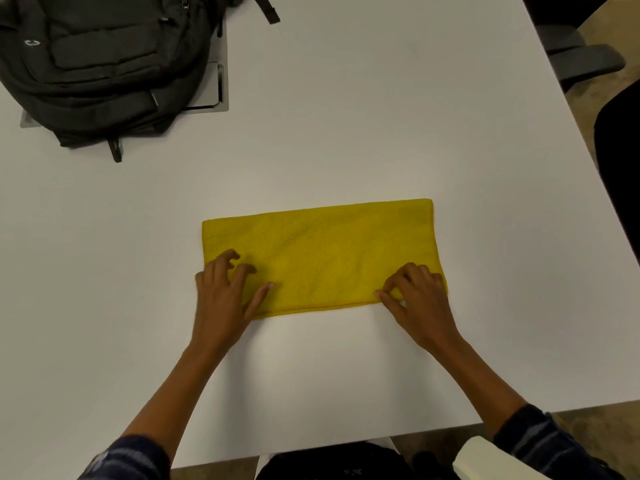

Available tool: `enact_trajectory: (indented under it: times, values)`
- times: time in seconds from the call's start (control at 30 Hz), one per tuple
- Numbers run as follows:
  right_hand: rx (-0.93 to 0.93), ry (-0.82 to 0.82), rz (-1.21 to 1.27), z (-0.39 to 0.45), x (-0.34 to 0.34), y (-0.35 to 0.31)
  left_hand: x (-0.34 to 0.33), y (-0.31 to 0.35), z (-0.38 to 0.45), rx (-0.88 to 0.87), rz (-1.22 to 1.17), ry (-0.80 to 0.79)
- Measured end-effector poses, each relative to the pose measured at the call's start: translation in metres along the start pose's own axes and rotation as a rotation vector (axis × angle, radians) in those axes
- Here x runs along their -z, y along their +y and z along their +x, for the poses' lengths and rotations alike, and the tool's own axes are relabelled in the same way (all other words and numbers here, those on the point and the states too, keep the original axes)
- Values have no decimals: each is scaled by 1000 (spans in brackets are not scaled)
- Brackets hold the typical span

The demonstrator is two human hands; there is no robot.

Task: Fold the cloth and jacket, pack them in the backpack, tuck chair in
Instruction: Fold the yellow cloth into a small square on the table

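A yellow cloth [322, 254] lies folded into a long rectangle on the white table [346, 116]. My left hand [225, 289] rests on its near left corner with the fingers spread and curled, holding nothing. My right hand [415, 292] is on the near right corner, thumb and fingers pinching the cloth's edge. A black backpack [100, 64] lies at the far left of the table, apart from the cloth. No jacket is identifiable in view.
A grey cable hatch [214, 91] in the table pokes out from under the backpack. A chair's armrest [585, 60] shows past the table's right edge, and a dark shape [620, 168] sits beside it. Something black [332, 462] lies below the near edge.
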State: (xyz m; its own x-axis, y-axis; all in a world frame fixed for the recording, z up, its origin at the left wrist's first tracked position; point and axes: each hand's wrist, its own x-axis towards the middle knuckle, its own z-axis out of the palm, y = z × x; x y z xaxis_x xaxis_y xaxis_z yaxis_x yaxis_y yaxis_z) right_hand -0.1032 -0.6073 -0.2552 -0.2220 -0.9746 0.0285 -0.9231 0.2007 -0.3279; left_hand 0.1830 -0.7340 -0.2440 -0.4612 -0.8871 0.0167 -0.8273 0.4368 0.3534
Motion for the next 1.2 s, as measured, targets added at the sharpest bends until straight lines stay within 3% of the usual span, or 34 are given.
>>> enact_trajectory:
  times: [0.2, 0.33, 0.5, 0.6, 0.93, 1.2]
  values:
    - [-98, 136, 120, 51, -9, -35, -22, 16, 52, -61, -22, -73]
    - [33, -56, 158, 85, -36, -80, -40, 10, 57, -32, -14, -114]
    - [171, -220, -68, 94, -74, -106, -49, 4, 55, -36, 44, -119]
    - [113, -205, -116, 99, -76, -96, -52, 3, 56, -15, 99, -116]
    - [-325, -61, -193, 98, -37, 15, -52, 4, 55, 48, 140, -141]
    - [-360, -131, -129, 100, -14, 34, -49, 7, 56, 57, 152, -190]
